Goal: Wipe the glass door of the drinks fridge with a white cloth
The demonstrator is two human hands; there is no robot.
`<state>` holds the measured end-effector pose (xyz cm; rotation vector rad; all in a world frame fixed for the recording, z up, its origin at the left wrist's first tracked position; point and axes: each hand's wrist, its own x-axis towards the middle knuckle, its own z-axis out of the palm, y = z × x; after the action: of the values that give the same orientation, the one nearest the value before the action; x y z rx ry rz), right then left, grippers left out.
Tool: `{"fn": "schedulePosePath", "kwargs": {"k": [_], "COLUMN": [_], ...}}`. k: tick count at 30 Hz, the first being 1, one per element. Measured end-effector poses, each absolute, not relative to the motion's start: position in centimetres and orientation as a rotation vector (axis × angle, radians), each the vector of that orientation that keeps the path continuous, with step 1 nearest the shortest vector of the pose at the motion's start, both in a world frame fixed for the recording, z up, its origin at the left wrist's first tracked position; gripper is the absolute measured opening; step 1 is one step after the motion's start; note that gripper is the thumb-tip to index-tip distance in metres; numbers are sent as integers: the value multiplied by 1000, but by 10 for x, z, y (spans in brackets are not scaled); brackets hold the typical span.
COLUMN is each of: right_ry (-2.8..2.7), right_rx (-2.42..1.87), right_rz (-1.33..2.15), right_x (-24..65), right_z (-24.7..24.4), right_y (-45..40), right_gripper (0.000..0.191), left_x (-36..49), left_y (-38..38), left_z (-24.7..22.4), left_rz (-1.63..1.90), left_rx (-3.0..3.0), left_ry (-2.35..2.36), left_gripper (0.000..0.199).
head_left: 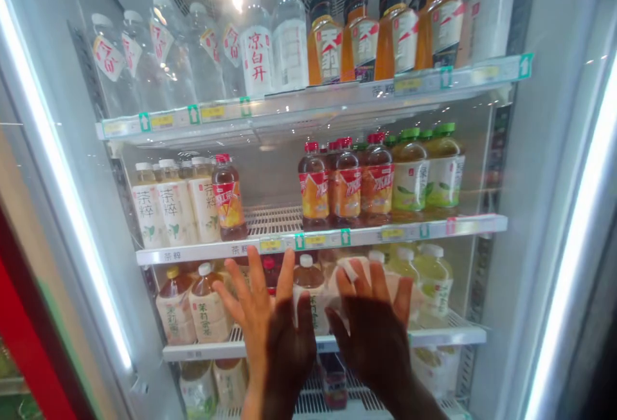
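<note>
My left hand [274, 317] is raised in front of the drinks cooler, its fingers spread and nothing in them. Beside it, my right hand [371, 317] lies over a white cloth [359, 268], which shows above and between the fingers. The cloth seems pressed flat to the cooler's glass front, where faint reflections show. Behind my hands is a shelf with a white-capped tea bottle [308, 269], seen between them, and a jasmine tea bottle [207, 304] to the left. My palms and the rest of the cloth are hidden.
Clear water bottles [258, 47] and amber bottles [398, 28] stand on the top shelf [313, 96]. The middle shelf [193, 253] holds red-labelled tea bottles [347, 182] and green-capped ones [409, 173]. Bright light strips [62, 169] run down both sides.
</note>
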<state>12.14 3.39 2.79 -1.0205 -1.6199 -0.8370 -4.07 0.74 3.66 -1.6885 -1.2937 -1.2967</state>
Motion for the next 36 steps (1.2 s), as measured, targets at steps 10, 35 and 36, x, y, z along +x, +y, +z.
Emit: {"fn": "schedulePosePath", "kwargs": {"k": [10, 35, 36], "right_ry": [-1640, -1549, -1580], "right_rx": [-1111, -1013, -986], "right_rz": [-877, -902, -880], "right_x": [238, 191, 177], "right_z": [27, 17, 1], "right_y": [33, 31, 28], "right_gripper": [89, 77, 76], "left_x": [72, 21, 11], "left_y": [-4, -4, -6], "left_z": [29, 8, 6], "left_rz": [-1265, -1335, -1325], "left_rx": [-1766, -1648, -1658], "left_ry": [-1277, -1301, -1300], "left_gripper": [88, 80, 80]}}
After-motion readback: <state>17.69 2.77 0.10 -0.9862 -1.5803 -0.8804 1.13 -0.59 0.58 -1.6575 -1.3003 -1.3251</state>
